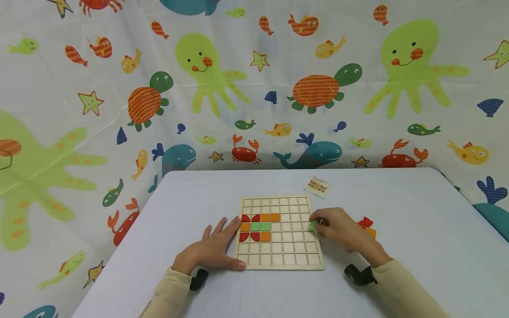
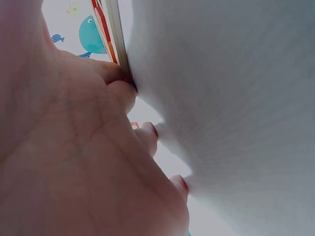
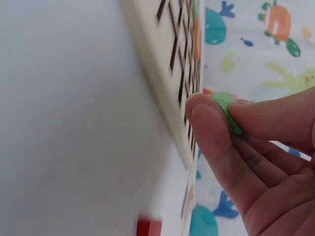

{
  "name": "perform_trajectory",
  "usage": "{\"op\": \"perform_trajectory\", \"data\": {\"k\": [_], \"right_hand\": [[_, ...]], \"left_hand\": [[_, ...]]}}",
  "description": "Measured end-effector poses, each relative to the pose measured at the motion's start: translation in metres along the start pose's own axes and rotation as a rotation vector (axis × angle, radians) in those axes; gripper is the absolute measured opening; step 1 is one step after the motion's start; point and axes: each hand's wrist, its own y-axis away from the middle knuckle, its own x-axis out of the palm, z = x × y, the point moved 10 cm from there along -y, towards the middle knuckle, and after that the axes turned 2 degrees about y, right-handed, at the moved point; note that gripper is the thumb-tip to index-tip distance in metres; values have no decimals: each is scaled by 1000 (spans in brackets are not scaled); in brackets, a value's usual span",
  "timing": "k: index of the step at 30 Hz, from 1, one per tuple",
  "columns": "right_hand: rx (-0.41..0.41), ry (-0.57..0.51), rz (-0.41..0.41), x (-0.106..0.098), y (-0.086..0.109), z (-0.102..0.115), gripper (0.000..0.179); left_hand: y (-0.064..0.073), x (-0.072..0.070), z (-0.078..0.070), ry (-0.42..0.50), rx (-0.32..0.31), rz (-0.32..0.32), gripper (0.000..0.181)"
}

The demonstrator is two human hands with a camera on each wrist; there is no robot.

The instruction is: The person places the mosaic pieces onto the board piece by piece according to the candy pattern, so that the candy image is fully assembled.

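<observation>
A wooden grid board lies on the table, with red, orange and green tiles in cells on its left side. My left hand rests with spread fingers against the board's left edge, thumb at the near corner; the left wrist view shows its palm close up. Between thumb and fingers, my right hand pinches a green tile just over the board's right edge. In the head view that green tile is partly covered by the fingers.
Loose red and orange tiles lie to the right, partly behind the right hand. A small pattern card sits beyond the board's far right corner. The white table ends at a curtain printed with sea animals.
</observation>
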Motion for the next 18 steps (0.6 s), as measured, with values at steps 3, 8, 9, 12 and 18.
{"op": "perform_trajectory", "data": {"k": [3, 8, 9, 12, 18], "right_hand": [[17, -62, -15, 5, -7, 4, 17], [42, -105, -46, 10, -15, 10, 21], [47, -110, -52, 11, -16, 11, 21], [55, -143, -59, 15, -20, 13, 21], [66, -223, -100, 20, -27, 15, 20]], "left_hand": [[0, 0, 1, 1, -7, 3, 127], [-1, 1, 2, 3, -17, 10, 127], [-1, 1, 2, 1, -18, 10, 128], [-1, 1, 2, 0, -17, 10, 128], [0, 1, 3, -5, -15, 6, 128]]}}
